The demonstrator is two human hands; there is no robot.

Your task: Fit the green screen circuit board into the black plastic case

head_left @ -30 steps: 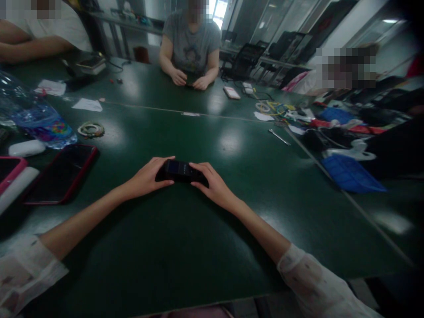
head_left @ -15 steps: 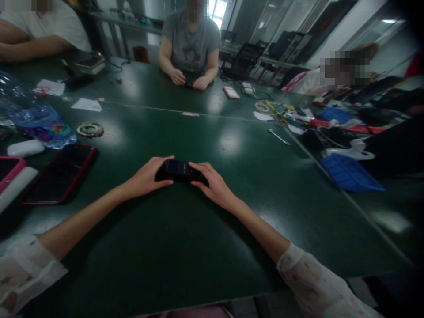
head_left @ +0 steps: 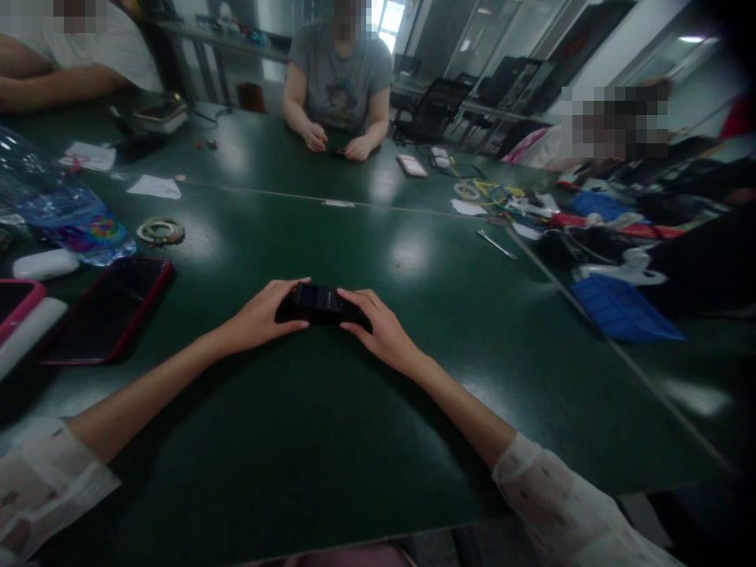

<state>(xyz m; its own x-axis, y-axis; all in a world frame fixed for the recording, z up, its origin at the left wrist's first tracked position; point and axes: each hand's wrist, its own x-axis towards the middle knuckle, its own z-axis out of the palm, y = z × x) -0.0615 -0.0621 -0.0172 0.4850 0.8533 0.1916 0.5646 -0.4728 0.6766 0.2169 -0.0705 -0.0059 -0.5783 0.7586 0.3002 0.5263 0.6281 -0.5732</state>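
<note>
A small black device (head_left: 322, 303) with a dark screen and a row of small buttons lies on the green table (head_left: 295, 441), in the middle of the view. Around its left end are the fingers and thumb of my left hand (head_left: 263, 316). My right hand (head_left: 383, 329) grips the right end in the same way, with a finger on its top near the buttons. The ends of the device are partly hidden by both hands.
At the left are a red-edged phone (head_left: 109, 311), a white case (head_left: 46, 264), a clear bottle (head_left: 76, 213) and a bracelet (head_left: 161, 231). A wrench (head_left: 497, 245), blue tray (head_left: 626, 307) and cables (head_left: 487, 191) lie right. A person (head_left: 339, 87) sits opposite.
My hands and the black device have not visibly moved. At the right, the head of another person has shifted slightly.
</note>
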